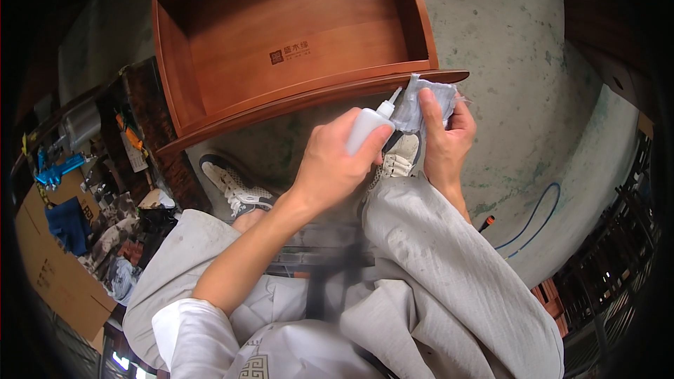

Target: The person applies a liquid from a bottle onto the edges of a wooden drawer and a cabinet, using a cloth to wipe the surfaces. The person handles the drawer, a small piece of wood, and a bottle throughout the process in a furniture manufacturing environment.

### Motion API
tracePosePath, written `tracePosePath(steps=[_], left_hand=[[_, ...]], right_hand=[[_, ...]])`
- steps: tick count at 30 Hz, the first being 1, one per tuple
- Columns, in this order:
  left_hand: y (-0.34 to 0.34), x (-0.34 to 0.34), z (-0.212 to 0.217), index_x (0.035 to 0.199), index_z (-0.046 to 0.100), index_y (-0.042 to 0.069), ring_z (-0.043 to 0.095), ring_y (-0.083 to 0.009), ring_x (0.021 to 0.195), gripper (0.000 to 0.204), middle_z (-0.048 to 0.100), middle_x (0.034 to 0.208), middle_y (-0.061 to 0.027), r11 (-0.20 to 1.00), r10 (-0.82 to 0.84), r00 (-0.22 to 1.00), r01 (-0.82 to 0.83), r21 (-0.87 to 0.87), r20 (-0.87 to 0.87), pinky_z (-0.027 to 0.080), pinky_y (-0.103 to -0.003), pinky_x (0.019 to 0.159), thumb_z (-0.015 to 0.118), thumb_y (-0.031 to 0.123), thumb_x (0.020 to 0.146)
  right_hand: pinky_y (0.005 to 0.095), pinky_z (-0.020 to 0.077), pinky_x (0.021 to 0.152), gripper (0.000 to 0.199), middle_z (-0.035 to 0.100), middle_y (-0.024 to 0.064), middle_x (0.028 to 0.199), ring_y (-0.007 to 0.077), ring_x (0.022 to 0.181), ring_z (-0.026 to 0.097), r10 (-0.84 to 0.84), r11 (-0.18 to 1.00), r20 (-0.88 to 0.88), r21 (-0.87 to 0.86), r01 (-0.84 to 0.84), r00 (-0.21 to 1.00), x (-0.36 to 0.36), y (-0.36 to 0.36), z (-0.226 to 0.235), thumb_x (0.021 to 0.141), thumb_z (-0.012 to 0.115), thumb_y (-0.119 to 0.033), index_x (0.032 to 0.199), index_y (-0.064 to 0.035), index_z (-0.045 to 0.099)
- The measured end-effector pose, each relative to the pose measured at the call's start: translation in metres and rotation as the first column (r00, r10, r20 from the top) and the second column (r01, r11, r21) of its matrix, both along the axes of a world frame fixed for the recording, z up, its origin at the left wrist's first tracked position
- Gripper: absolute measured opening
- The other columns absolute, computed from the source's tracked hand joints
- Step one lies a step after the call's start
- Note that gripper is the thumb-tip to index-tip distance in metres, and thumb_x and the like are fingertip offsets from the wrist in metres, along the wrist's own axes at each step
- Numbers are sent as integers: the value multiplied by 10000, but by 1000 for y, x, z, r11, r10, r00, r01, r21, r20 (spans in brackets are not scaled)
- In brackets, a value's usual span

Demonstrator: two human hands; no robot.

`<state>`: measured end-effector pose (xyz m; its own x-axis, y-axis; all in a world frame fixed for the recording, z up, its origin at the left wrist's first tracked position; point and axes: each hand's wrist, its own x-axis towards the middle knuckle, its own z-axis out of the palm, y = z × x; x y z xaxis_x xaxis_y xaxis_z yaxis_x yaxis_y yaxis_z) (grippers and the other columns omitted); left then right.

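Observation:
My left hand (328, 158) is closed around a small white squeeze bottle (364, 130) with a narrow nozzle. The nozzle tilts up to the right, its tip beside a crumpled pale grey rag (409, 109). My right hand (449, 137) pinches that rag between thumb and fingers, close to the right end of a drawer's front edge. The reddish-brown wooden drawer (330, 10) rests in front of me with its inside facing up and a dark printed mark on its bottom panel. Whether the rag touches the drawer edge, I cannot tell.
Tools, including a blue metal tool (62, 170), crowd a dark surface at the left near a cardboard box (53, 267). A blue hose (544, 219) curls on the concrete floor (491, 49) at the right. Dark slatted pieces (597, 274) stand at the far right.

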<state>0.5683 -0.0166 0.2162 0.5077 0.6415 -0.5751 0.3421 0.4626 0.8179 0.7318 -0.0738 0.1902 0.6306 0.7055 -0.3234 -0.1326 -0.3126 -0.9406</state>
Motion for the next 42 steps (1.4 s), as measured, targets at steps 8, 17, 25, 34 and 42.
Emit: tracePosePath(steps=[8,17,25,34,42], left_hand=[[9,-17,0,996,630,10,592,-97,638,300,665,746,-44,997,80,995,-81,12,61,475,-241,606,649,308,1018],[16,-21,0,986,674,26,667,-134,637,294,693,696,-47,993,100,992,-105,59,74,510,-282,616,664,320,990],[14,-20,2,995,661,20,657,-124,646,284,692,719,-53,992,86,992,-94,82,95,507,-269,619,669,304,992],[58,-31,24,1055,616,13,616,-113,675,321,676,773,-69,916,160,978,-198,349,136,483,-244,625,644,331,1019],[85,-41,3,1007,669,21,627,-103,675,333,680,732,-39,814,310,943,-329,478,121,491,-247,627,666,354,1004]], right_hand=[[217,453,638,217,674,-27,805,29,715,550,24,999,49,-48,-22,999,-9,12,9,954,754,-219,932,-10,702],[236,464,627,221,676,-20,787,47,682,555,-31,997,69,-67,36,997,-14,14,13,935,767,-215,915,-3,707],[242,455,605,226,651,-27,746,51,663,541,105,994,109,-49,-100,988,-21,11,8,923,779,-210,930,1,700],[355,531,828,266,732,128,1006,284,921,684,400,894,528,-405,-193,749,88,-88,-40,982,663,-253,965,5,721],[414,523,927,354,650,139,1183,337,1063,624,623,779,685,-585,-223,379,124,-54,-99,751,822,-151,1063,-50,688]])
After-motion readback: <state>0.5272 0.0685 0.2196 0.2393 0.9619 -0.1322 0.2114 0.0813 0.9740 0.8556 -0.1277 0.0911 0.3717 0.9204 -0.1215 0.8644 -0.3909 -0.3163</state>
